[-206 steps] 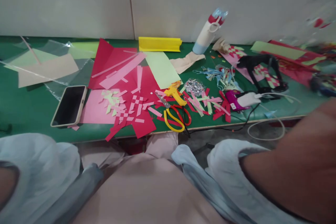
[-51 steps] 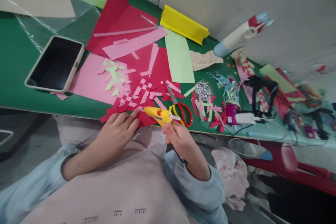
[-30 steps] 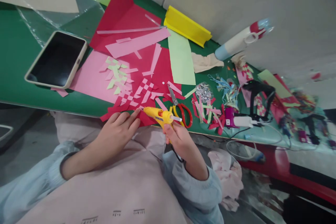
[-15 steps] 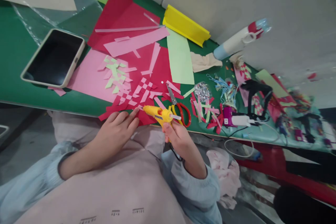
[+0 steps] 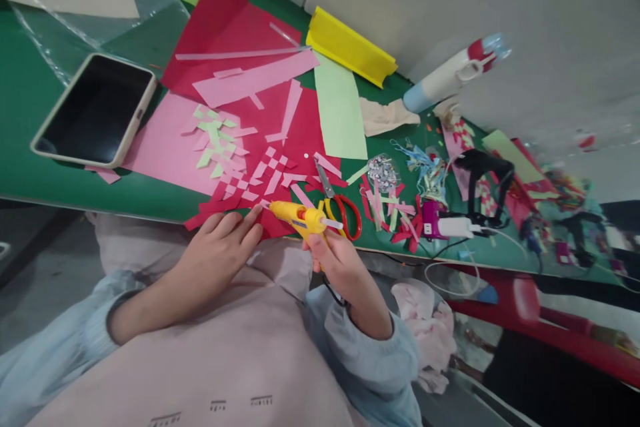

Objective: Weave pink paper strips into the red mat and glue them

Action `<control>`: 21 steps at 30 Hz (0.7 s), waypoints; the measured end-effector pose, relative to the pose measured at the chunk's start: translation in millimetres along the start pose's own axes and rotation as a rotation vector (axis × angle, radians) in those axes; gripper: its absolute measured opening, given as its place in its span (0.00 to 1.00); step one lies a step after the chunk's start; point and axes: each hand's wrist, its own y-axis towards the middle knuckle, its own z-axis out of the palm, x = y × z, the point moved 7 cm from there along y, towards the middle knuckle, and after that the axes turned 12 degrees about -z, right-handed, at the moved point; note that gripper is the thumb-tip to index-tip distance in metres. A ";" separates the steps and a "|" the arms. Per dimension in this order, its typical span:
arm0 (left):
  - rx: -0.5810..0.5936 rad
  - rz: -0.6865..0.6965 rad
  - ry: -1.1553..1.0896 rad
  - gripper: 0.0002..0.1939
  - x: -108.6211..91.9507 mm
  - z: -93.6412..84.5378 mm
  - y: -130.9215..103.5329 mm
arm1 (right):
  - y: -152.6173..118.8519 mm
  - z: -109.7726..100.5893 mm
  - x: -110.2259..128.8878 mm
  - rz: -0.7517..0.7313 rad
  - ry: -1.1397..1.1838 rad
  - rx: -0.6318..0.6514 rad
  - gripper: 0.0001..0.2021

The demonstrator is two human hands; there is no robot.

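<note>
We grip the yellow plastic glue gun [image 5: 299, 215] by its handle in our right hand [image 5: 336, 257]; it looks light and rigid, best held there, its tip possibly hot. Beside that tip, our left hand [image 5: 220, 248] touches a flimsy-looking pink paper strip [image 5: 265, 204]; whether it pinches, we cannot tell. Red paper [image 5: 276, 227] lies beneath.

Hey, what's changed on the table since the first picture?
The yellow glue gun, lying by the scissors at first, has been picked up by the right hand and brought leftward, nearer the table's near edge, its nose now close to the left hand. Scissors, phone and bottle stayed put.
</note>
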 end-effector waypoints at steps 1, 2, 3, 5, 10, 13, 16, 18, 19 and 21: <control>-0.005 0.000 -0.001 0.15 -0.1 -0.4 -0.1 | -1.2 -1.3 0.1 0.015 0.011 -0.007 0.26; -0.009 0.001 0.000 0.15 -0.2 -0.8 -0.1 | -2.4 -2.7 0.1 0.029 0.021 -0.013 0.27; -0.011 0.002 0.003 0.16 -0.4 -1.0 -0.1 | -3.6 -4.0 0.4 0.038 0.029 -0.017 0.28; -0.016 0.004 0.014 0.15 -0.8 -1.5 0.0 | -5.2 -5.0 0.8 0.042 0.049 -0.012 0.29; 0.005 -0.007 -0.006 0.15 -0.8 0.4 0.2 | -4.0 -3.3 -3.0 0.016 0.056 -0.005 0.27; -0.003 -0.015 -0.009 0.15 -0.2 0.3 0.2 | -2.9 -3.0 -5.5 0.008 0.033 -0.019 0.26; -0.013 -0.004 0.005 0.15 -0.5 0.0 -0.1 | -1.9 -3.7 -3.6 0.000 -0.010 -0.033 0.26; -0.008 0.002 0.010 0.14 -0.4 0.7 -0.4 | -0.3 -4.7 0.6 -0.024 -0.062 -0.040 0.26; -0.006 0.002 0.011 0.13 -0.3 1.1 -0.5 | 0.7 -4.8 2.7 -0.033 -0.091 -0.038 0.26; -0.006 -0.002 0.000 0.12 0.1 1.2 -0.4 | 2.4 -4.7 5.7 -0.036 -0.139 -0.031 0.26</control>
